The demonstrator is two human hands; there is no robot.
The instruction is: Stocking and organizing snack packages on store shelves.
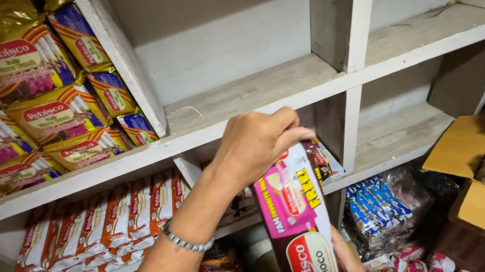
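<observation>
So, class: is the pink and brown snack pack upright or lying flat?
Upright, slightly tilted: the snack pack stands on end between both hands.

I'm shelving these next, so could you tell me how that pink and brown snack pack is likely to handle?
The pink and brown snack pack probably flexes: its glossy film wrapper looks soft. It may be slippery. Left hand grips its top, right hand props the bottom, suggesting it sags.

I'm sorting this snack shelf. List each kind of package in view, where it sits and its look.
Brown and pink pack: held upright in left hand and right hand.
Yellow bags: upper left cubby, stacked.
Red and white packs: lower left cubby, in a row.
Blue wrapped packs: lower middle, piled.
Cardboard box: right, open, holding mixed packs.
</observation>
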